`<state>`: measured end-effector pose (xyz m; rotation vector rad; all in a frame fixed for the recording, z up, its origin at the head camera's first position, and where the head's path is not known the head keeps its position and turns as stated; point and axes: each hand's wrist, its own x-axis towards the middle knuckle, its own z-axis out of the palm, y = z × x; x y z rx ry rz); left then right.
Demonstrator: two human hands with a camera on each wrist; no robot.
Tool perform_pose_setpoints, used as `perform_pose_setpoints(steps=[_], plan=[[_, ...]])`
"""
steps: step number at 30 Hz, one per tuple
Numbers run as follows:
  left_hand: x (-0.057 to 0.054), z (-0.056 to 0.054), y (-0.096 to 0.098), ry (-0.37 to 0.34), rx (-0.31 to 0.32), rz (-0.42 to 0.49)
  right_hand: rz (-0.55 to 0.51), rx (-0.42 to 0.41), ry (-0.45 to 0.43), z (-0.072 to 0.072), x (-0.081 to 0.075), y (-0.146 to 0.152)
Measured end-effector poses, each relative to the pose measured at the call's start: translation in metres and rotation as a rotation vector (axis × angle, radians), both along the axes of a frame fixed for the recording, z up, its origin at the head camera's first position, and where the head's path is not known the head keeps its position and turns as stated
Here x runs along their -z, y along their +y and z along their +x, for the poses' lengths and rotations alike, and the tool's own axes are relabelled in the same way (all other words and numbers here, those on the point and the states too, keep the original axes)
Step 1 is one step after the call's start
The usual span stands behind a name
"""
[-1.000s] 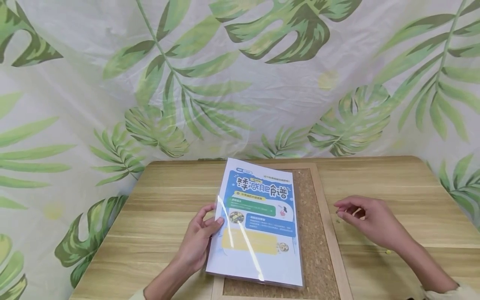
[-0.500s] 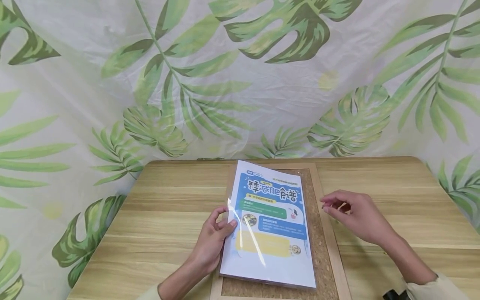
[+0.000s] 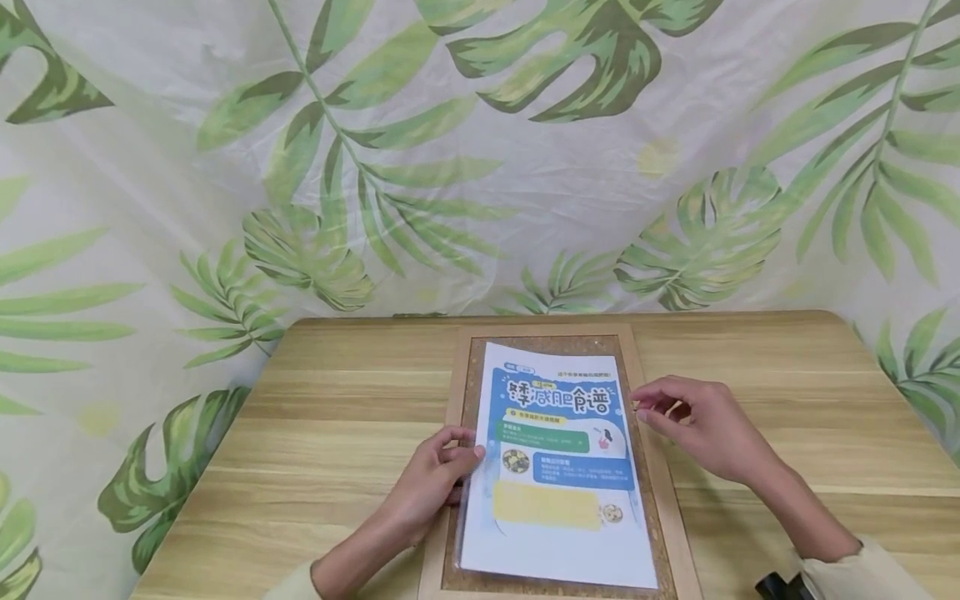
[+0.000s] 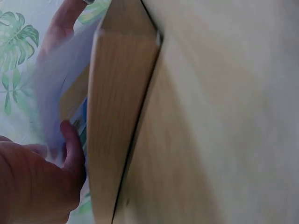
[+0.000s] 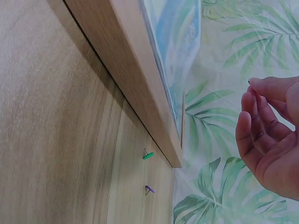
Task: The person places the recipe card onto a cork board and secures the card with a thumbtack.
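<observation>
A glossy laminated sheet (image 3: 555,546), printed in blue, green and yellow, lies over the wood-framed corkboard (image 3: 622,350) in the head view. My left hand (image 3: 431,487) pinches its left edge, thumb on the printed face. Beyond the sheet's right edge, my right hand (image 3: 712,429) has thumb and index finger pressed together over the frame. Between those fingertips is a thumbtack (image 5: 249,81), mostly hidden, with just a small dark tip showing in the right wrist view. The left wrist view has my left thumb (image 4: 71,140) on the sheet beside the frame's side.
Green (image 5: 148,155) and purple (image 5: 149,189) thumbtacks lie on the wooden table (image 3: 352,400) to the board's right. A leaf-patterned curtain (image 3: 480,167) hangs behind the table's back edge. A black object (image 3: 783,586) sits at my right cuff.
The sheet has moved right and toward me, lower over the corkboard, with my left hand holding it. My right hand has moved left to the sheet's right edge.
</observation>
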<state>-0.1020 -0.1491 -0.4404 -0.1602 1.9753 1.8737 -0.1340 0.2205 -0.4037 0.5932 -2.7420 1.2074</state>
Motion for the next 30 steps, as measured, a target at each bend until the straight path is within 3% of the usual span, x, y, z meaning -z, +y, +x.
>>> perform_pose_setpoints(steps=[5,21,30], plan=[[-0.004,-0.002,-0.006,0.018,0.08,-0.093,0.02,0.008,0.001,-0.002,-0.001,-0.001],[-0.001,-0.015,-0.011,0.086,0.085,-0.195,0.025,-0.016,-0.038,-0.011,-0.002,-0.014],[-0.003,-0.022,-0.018,0.1,0.166,-0.272,0.02,-0.032,-0.053,-0.015,-0.001,-0.022]])
